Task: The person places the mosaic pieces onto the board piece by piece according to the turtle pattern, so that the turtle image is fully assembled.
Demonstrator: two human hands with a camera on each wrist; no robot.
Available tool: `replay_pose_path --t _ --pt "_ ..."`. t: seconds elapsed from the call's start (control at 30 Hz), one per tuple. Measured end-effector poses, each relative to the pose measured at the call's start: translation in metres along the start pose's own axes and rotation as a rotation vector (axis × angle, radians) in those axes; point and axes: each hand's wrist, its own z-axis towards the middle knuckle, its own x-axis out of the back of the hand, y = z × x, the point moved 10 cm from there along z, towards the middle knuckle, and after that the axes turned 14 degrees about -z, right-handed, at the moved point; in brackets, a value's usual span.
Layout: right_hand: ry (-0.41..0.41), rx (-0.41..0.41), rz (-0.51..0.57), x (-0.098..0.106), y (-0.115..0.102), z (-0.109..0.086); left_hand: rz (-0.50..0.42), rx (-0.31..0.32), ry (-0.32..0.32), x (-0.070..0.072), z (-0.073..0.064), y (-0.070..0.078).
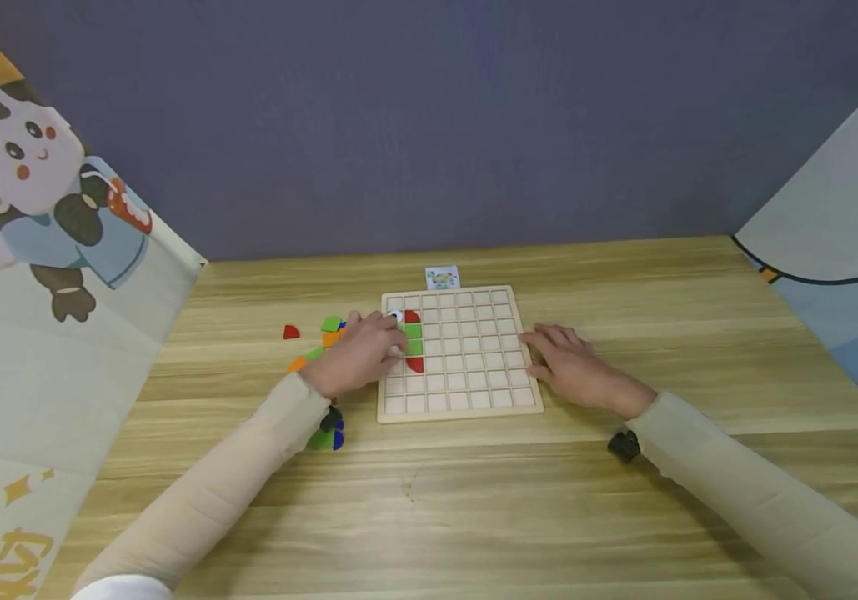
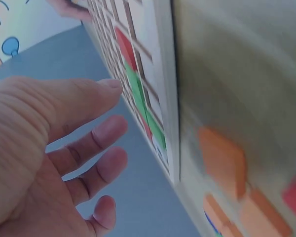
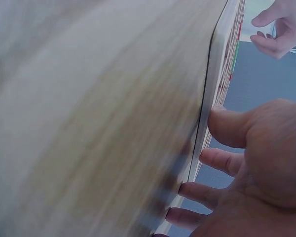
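A square wooden grid board [image 1: 461, 414] lies on the table between both hands. Toward its left side sit red quarter-round pieces [image 1: 415, 364], green squares [image 1: 413, 331] and a white piece with an eye-like mark [image 1: 395, 316]. Over the board's left edge hovers my left hand [image 1: 357, 354], hiding some cells in the head view. Its thumb [image 2: 89, 96] and fingers are apart and slightly bent, with nothing between them in the left wrist view. My right hand [image 1: 574, 371] rests against the board's right edge, thumb [image 3: 229, 126] and fingertips touching the rim.
Loose pieces lie left of the board, partly under the left arm: a red quarter-round [image 1: 291, 332], a green piece [image 1: 332, 323], an orange one [image 1: 331, 339] and a blue one [image 1: 338, 439]. A small picture card [image 1: 442, 277] lies behind the board, before the dark back panel [image 1: 466, 133].
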Motion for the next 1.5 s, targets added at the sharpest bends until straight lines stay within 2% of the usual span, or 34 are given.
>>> replay_pose_path --t 0.13,0.4,0.63,0.77,1.03,1.3,1.5 --pt "0.003 0.0 -0.001 0.001 0.0 -0.001 0.015 0.042 0.026 0.011 -0.01 -0.014" --pt "-0.006 -0.006 0.006 0.002 -0.002 -0.002 -0.013 0.132 0.051 0.03 -0.035 -0.04" --pt "-0.015 -0.013 0.01 0.0 -0.001 -0.002 -0.02 0.176 0.021 0.029 -0.053 -0.054" --pt "-0.018 -0.011 0.017 -0.001 0.0 -0.002 -0.038 0.177 -0.018 0.025 -0.066 -0.055" --pt "-0.015 -0.01 0.016 -0.001 0.0 -0.002 -0.105 0.234 -0.107 0.009 -0.089 -0.053" --pt "-0.01 -0.006 0.015 -0.002 0.001 -0.003 -0.119 0.244 -0.086 0.002 -0.095 -0.052" --pt "-0.004 -0.007 0.018 -0.003 0.001 -0.002 -0.096 0.23 -0.065 0.003 -0.096 -0.048"
